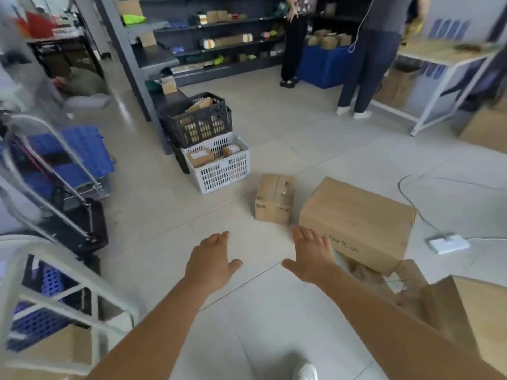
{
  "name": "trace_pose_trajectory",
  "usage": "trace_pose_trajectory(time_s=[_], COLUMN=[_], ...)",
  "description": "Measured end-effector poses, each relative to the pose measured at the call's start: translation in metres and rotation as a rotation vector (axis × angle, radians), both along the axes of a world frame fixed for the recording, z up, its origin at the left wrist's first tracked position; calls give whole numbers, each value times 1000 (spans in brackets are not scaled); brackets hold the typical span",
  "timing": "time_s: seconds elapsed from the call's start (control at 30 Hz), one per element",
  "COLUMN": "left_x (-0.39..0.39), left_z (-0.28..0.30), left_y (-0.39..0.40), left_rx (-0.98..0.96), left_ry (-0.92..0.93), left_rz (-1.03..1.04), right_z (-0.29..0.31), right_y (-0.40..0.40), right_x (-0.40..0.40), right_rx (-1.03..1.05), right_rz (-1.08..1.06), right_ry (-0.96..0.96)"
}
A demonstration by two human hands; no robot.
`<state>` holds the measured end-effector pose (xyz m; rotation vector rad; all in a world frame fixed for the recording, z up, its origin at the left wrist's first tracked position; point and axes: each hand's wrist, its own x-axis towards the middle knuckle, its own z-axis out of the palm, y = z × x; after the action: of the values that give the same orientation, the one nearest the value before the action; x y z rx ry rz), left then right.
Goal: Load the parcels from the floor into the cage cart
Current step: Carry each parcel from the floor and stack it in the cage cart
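1. Pale grey floor tiles (274, 127) spread through a stockroom, with dark shelving (208, 37) full of small goods along the far wall and two people standing near a blue bin (321, 64) at the back.
2. Both bare arms reach forward and down over the floor, palms turned toward the tiles, held roughly parallel with a gap between them.
3. Left hand (210, 260): fingers straight and close together, thumb stuck out toward the other hand, holding nothing and touching nothing.
4. Right hand (311, 255): also flat and released, thumb pointing inward; its fingertips lie just at the near left corner of the large cardboard box (359, 218), though I cannot tell whether they touch it.
5. That large box sits on the floor to the right, printed lettering on its near face.
6. A small cardboard box (275, 198), taped across the top, stands on the floor just beside the large one, ahead of the hands.
7. The cage cart (68, 292) with its pale metal bars fills the lower left corner, well apart from both boxes; a cardboard box (52, 349) lies low inside it.
8. Farther off, a white crate (219, 165) holding parcels sits under a black crate (197, 119).
9. A white power strip (448, 242) lies on the tiles to the right.
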<state>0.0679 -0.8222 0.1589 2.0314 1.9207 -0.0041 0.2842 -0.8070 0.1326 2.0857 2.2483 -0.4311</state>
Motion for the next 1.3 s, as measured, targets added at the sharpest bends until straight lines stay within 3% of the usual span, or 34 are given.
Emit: trace_pose_trajectory(time_s=[0.57, 0.87, 1.3], left_x=[224, 300, 374], left_z=[-46, -92, -175], left_y=[177, 261, 458], left_rx=[-124, -212, -264], left_ry=[126, 142, 182], left_rz=[-308, -408, -411], right_z=[-48, -86, -164], right_y=[82, 109, 253], right_x=[249, 327, 420], right_rx=[-113, -194, -283], right_rz=[-451, -685, -873], right_ry=[34, 93, 95])
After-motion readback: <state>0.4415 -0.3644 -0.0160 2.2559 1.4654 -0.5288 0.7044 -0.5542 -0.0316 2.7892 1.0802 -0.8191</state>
